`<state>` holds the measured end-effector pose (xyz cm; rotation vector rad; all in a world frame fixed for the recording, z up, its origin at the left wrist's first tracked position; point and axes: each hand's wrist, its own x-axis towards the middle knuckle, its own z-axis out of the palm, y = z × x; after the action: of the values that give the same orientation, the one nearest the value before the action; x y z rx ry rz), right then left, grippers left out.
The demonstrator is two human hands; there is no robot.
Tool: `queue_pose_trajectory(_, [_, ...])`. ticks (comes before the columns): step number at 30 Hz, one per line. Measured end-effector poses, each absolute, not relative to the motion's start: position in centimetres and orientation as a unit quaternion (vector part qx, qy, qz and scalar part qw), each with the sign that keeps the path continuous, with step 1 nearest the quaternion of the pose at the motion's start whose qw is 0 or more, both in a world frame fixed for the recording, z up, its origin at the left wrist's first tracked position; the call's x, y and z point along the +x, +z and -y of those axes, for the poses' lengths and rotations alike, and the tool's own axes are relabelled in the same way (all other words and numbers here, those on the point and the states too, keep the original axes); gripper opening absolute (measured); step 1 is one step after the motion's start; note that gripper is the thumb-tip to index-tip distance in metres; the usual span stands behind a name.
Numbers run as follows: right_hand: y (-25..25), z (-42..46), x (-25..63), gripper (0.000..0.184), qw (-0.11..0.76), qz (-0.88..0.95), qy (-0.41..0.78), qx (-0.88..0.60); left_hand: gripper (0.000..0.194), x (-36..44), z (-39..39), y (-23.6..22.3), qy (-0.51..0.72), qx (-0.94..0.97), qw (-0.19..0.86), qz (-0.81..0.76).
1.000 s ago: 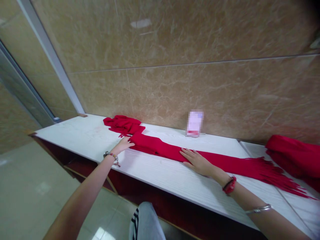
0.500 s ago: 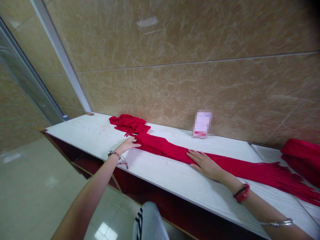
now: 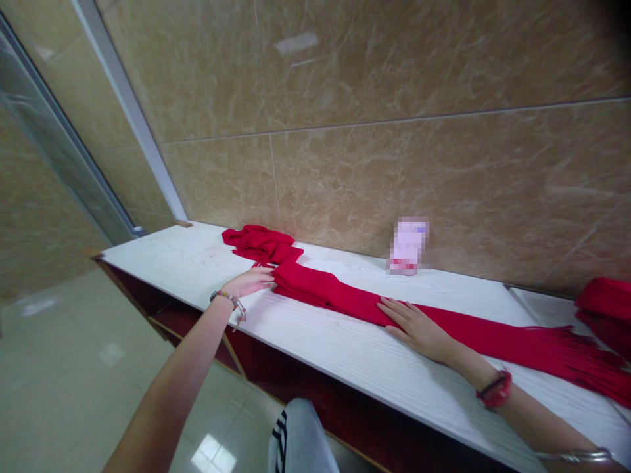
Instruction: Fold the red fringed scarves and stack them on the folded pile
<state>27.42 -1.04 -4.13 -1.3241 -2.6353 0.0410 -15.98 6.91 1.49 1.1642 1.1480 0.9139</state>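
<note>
A long red scarf (image 3: 355,301) lies folded into a narrow strip on a white worktop (image 3: 315,335), with its fringe spread at the right end. My right hand (image 3: 419,328) rests flat on the middle of the strip, fingers stretched out and holding nothing. At the strip's left end is my left hand (image 3: 249,282), fingers straight, with the tips against the folded edge. A crumpled red cloth (image 3: 261,244) with fringe lies just beyond that end, close to the wall.
Against the tiled wall (image 3: 369,177) leans a small blurred pink-white item (image 3: 408,246). Another bundle of red fabric (image 3: 604,312) sits at the far right. Dark open shelves (image 3: 276,368) lie under the worktop, and my knee (image 3: 303,433) is close to its front.
The view has shifted slightly, so everything appears a little further right. My left hand has drawn back slightly from the scarf's folded end. My right hand stays flat on the scarf.
</note>
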Motion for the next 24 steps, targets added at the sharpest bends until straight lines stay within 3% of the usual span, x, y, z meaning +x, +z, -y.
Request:
queue_pose_trajectory(5, [-4.3, 1.0, 27.5, 0.057, 0.105, 0.891, 0.01, -0.442, 0.014, -15.5, -7.3, 1.8, 0.42, 0.507, 0.591, -0.466])
queue_pose_trajectory(14, [-4.2, 1.1, 27.4, 0.057, 0.098, 0.889, 0.008, -0.448, 0.032, -16.3, -7.7, 2.7, 0.435, 0.505, 0.486, -0.565])
queue_pose_trajectory(19, [-4.1, 1.5, 27.9, 0.057, 0.089, 0.885, 0.013, -0.457, 0.029, -21.5, -8.2, 4.3, 0.485, 0.485, 0.343, -0.642])
queue_pose_trajectory(24, [-4.7, 2.5, 30.6, 0.057, 0.079, 0.883, 0.017, -0.463, 0.04, -27.1, -8.4, 5.4, 0.468, 0.471, 0.21, -0.718])
